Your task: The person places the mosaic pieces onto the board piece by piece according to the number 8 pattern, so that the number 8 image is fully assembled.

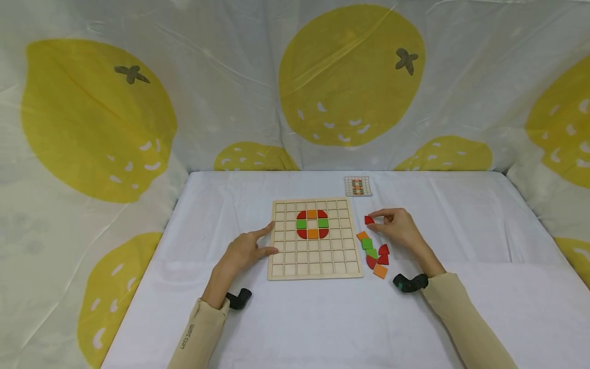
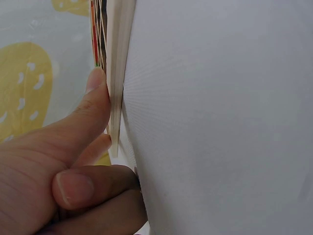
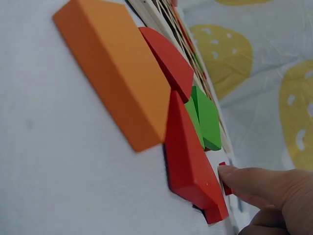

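Note:
A wooden grid board (image 1: pixel 301 269) lies on the table, with red, orange and green pieces set in a ring around one bare cell. At its left edge my left hand (image 1: pixel 243 251) touches the frame with thumb and forefinger spread apart; the left wrist view shows the thumb (image 2: pixel 93 100) against the rim. Right of the board, my right hand (image 1: pixel 400 225) pinches a red quarter-circle piece (image 1: pixel 369 220) between thumb and forefinger. Below it lie loose pieces: green squares (image 1: pixel 366 244), orange squares (image 1: pixel 380 271) and red quarter-circles (image 1: pixel 383 260). In the right wrist view an orange square (image 3: pixel 112 68) looms close.
A small pattern card (image 1: pixel 357 186) with a coloured figure on a grid lies behind the board's right corner. White cloth (image 1: pixel 313 328) covers the table. A lemon-print curtain (image 1: pixel 239 92) hangs at the back and sides.

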### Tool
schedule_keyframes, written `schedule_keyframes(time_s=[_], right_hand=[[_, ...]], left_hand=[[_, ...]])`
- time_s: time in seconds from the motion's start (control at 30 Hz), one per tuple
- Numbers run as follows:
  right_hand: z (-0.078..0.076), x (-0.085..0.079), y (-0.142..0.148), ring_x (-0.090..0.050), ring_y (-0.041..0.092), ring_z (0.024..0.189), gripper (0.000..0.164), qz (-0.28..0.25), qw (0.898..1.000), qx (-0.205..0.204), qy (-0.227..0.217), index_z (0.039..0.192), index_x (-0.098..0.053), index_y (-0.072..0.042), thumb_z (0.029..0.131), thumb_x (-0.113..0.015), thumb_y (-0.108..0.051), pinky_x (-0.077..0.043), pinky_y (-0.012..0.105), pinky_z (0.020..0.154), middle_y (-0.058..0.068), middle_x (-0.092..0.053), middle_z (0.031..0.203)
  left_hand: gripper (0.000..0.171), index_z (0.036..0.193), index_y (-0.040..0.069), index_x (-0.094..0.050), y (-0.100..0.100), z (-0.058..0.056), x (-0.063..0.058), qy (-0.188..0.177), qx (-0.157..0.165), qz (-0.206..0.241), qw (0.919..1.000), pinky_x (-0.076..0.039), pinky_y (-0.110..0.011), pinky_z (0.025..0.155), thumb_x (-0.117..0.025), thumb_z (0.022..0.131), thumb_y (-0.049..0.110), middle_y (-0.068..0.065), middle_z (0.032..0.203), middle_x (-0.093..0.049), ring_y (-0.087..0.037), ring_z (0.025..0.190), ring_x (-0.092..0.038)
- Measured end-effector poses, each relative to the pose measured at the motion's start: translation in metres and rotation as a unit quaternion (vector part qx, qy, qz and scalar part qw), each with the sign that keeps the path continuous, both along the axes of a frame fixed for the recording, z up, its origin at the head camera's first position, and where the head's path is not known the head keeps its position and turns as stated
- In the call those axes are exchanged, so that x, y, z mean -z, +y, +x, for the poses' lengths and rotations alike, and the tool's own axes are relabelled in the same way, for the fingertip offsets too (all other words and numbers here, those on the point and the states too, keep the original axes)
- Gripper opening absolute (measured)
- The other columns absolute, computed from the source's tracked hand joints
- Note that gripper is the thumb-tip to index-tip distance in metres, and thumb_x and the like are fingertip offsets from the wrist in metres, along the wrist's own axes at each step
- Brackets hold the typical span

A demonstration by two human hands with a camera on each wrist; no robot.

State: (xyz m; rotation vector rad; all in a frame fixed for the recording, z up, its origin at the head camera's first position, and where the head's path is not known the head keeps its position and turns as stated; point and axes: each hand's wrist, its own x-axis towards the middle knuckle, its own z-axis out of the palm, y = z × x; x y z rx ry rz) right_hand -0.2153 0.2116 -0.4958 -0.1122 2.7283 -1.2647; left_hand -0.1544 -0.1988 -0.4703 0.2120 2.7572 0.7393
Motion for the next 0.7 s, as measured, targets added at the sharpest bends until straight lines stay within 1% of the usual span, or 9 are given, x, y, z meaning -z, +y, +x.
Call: schedule_keyframes(time_s=[0.13, 0.3, 0.4, 0.43, 0.47, 0.53, 0.63, 0.67, 0.7], right_hand=[[0.0, 0.001, -0.002, -0.034, 0.015, 0.056, 0.033, -0.003, 1.0, 0.011, 0.002, 0.117, -0.078, -0.003, 0.089, -0.083, -0.02, -0.024, 0.026, 0.052, -0.001, -0.036, 0.058], [0.001, 0.002, -0.004, -0.035, 0.017, 0.057, 0.034, -0.005, 1.0, 0.02, -0.004, 0.118, -0.078, -0.004, 0.09, -0.082, -0.022, -0.026, 0.026, 0.053, 0.0, -0.037, 0.06], [0.003, 0.0, -0.006, -0.035, 0.018, 0.058, 0.035, -0.006, 1.0, 0.021, 0.001, 0.118, -0.077, -0.004, 0.091, -0.082, -0.025, -0.026, 0.026, 0.053, 0.0, -0.037, 0.06], [0.004, -0.001, -0.007, -0.035, 0.018, 0.059, 0.035, -0.007, 1.0, 0.019, 0.003, 0.118, -0.078, -0.005, 0.091, -0.082, -0.025, -0.026, 0.026, 0.053, 0.0, -0.037, 0.06], [0.004, -0.003, -0.009, -0.035, 0.018, 0.059, 0.035, -0.008, 1.0, 0.017, 0.005, 0.118, -0.078, -0.005, 0.09, -0.082, -0.026, -0.026, 0.026, 0.053, 0.0, -0.036, 0.06], [0.006, -0.006, -0.013, -0.034, 0.017, 0.058, 0.034, -0.01, 1.0, 0.012, 0.005, 0.117, -0.078, -0.006, 0.09, -0.083, -0.026, -0.025, 0.026, 0.053, -0.001, -0.035, 0.059], [0.009, -0.011, -0.02, -0.032, 0.015, 0.055, 0.033, -0.023, 1.0, -0.002, 0.001, 0.115, -0.079, -0.007, 0.088, -0.085, -0.026, -0.023, 0.025, 0.051, -0.002, -0.032, 0.058], [0.011, -0.011, -0.023, -0.031, 0.015, 0.054, 0.033, -0.028, 1.0, -0.007, -0.002, 0.114, -0.08, -0.008, 0.087, -0.086, -0.026, -0.023, 0.025, 0.05, -0.002, -0.032, 0.058], [0.013, -0.011, -0.027, -0.03, 0.014, 0.052, 0.032, -0.033, 0.999, -0.015, -0.003, 0.114, -0.08, -0.009, 0.087, -0.086, -0.026, -0.022, 0.024, 0.049, -0.003, -0.031, 0.058]], left_hand=[[0.083, 0.162, 0.024, -0.035, 0.0, -0.001, 0.001, -0.001, 0.0, -0.003, 1.0, -0.037, -0.029, 0.063, -0.076, 0.091, 0.043, 0.001, 0.062, -0.046, -0.013, 0.061, -0.039], [0.083, 0.162, 0.024, -0.036, 0.0, -0.001, 0.001, 0.002, 0.003, -0.005, 1.0, -0.037, -0.029, 0.062, -0.076, 0.091, 0.044, 0.002, 0.061, -0.044, -0.013, 0.06, -0.038], [0.083, 0.162, 0.024, -0.036, 0.0, -0.001, 0.002, 0.003, 0.004, -0.004, 1.0, -0.037, -0.029, 0.063, -0.076, 0.091, 0.044, 0.002, 0.061, -0.043, -0.013, 0.06, -0.038], [0.083, 0.161, 0.024, -0.036, 0.0, -0.001, 0.002, 0.003, 0.003, -0.004, 1.0, -0.038, -0.03, 0.064, -0.076, 0.091, 0.044, 0.001, 0.061, -0.046, -0.013, 0.06, -0.038], [0.083, 0.161, 0.024, -0.036, 0.0, -0.001, 0.002, 0.005, 0.003, -0.004, 1.0, -0.039, -0.03, 0.065, -0.076, 0.091, 0.043, -0.001, 0.063, -0.051, -0.013, 0.061, -0.039], [0.083, 0.161, 0.024, -0.036, 0.0, -0.001, 0.002, 0.006, 0.002, -0.005, 1.0, -0.04, -0.031, 0.067, -0.076, 0.091, 0.043, -0.003, 0.065, -0.054, -0.013, 0.061, -0.039], [0.083, 0.162, 0.024, -0.036, -0.001, -0.001, 0.001, 0.007, 0.003, -0.006, 1.0, -0.04, -0.031, 0.068, -0.076, 0.091, 0.043, -0.003, 0.064, -0.054, -0.013, 0.061, -0.038], [0.083, 0.162, 0.024, -0.036, -0.001, -0.001, 0.001, 0.007, 0.003, -0.006, 0.9999, -0.04, -0.031, 0.068, -0.076, 0.091, 0.043, -0.002, 0.063, -0.053, -0.013, 0.061, -0.038], [0.084, 0.162, 0.024, -0.035, -0.001, -0.001, 0.001, 0.005, 0.003, -0.006, 1.0, -0.039, -0.03, 0.067, -0.076, 0.091, 0.044, 0.0, 0.06, -0.047, -0.013, 0.06, -0.037]])
